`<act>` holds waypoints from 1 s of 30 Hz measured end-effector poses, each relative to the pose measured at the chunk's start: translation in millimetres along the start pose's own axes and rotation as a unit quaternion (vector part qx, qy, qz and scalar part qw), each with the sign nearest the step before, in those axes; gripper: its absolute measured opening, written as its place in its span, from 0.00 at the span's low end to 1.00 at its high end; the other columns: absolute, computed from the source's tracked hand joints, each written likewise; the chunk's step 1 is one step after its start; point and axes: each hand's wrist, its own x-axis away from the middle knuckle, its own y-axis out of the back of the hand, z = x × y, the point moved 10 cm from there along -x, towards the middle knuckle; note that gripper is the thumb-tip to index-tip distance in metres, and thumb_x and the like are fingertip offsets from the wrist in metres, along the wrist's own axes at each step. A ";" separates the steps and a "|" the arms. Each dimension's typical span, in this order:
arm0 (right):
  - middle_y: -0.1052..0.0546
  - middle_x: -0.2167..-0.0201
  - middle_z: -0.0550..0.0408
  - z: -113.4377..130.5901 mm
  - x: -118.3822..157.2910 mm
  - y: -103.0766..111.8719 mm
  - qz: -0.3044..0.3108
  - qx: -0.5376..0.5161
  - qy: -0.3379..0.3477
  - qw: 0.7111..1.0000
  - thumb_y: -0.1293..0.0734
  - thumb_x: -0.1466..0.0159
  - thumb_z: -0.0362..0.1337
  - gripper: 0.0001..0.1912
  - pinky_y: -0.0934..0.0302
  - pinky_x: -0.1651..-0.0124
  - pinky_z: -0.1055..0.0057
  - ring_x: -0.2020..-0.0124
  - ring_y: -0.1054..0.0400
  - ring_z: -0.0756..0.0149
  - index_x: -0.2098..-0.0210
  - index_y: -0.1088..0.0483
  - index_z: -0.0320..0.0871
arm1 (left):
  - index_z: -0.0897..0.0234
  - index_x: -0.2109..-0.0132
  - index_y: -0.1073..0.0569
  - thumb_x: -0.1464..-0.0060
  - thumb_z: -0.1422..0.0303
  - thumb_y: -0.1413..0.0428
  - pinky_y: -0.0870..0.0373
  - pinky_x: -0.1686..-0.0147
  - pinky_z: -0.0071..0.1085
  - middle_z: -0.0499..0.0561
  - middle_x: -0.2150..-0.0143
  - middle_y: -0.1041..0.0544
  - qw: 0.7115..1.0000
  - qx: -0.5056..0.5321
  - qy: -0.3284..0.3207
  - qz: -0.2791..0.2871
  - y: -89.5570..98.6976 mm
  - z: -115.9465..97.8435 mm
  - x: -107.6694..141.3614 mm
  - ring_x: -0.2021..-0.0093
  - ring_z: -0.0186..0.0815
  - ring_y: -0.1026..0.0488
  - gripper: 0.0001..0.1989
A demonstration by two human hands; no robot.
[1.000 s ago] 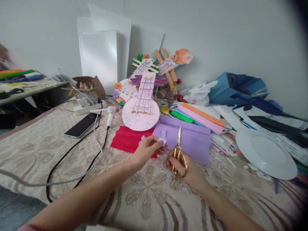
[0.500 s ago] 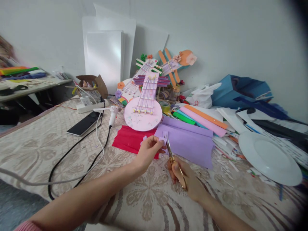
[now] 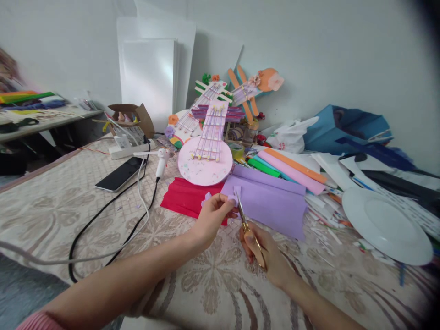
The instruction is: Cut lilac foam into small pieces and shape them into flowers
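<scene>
Purple paper piece (image 3: 233, 198), likely light, soft, tearable: left fingers (image 3: 224, 206) are pinching its partly hidden edge, right fingers (image 3: 251, 238) are gripping scissors (image 3: 245, 225) by handles (image 3: 263, 262).

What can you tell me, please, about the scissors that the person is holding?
The scissors have slim, silvery blades and shiny gold-coloured handles, both metallic-looking. The right hand grips the handles, partly hiding them. They slant forward and left, tips close to the small purple piece in the left hand. Whether the blades touch it or stand slightly open is too small to tell.
</scene>
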 end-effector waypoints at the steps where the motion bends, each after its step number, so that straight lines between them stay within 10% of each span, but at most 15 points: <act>1: 0.45 0.83 0.64 -1.4 0.1 0.0 -0.001 -0.005 -0.002 1.000 0.48 0.37 0.53 0.21 0.52 0.79 0.74 0.82 0.50 0.73 0.77 0.46 0.44 | 0.67 0.71 0.35 0.54 0.64 0.42 0.35 0.66 0.27 0.46 0.73 0.32 1.000 0.000 0.000 0.001 0.0 0.3 0.0 0.73 0.26 0.32 0.12; 30: 0.47 0.86 0.66 -7.9 -1.9 1.7 -0.008 -0.011 -0.028 1.000 0.46 0.40 0.57 0.23 0.53 0.81 0.76 0.85 0.51 0.73 0.77 0.46 0.45 | 0.67 0.71 0.36 0.55 0.65 0.41 0.35 0.69 0.25 0.46 0.74 0.30 0.999 0.033 0.017 -0.016 0.1 0.1 1.8 0.74 0.26 0.32 0.12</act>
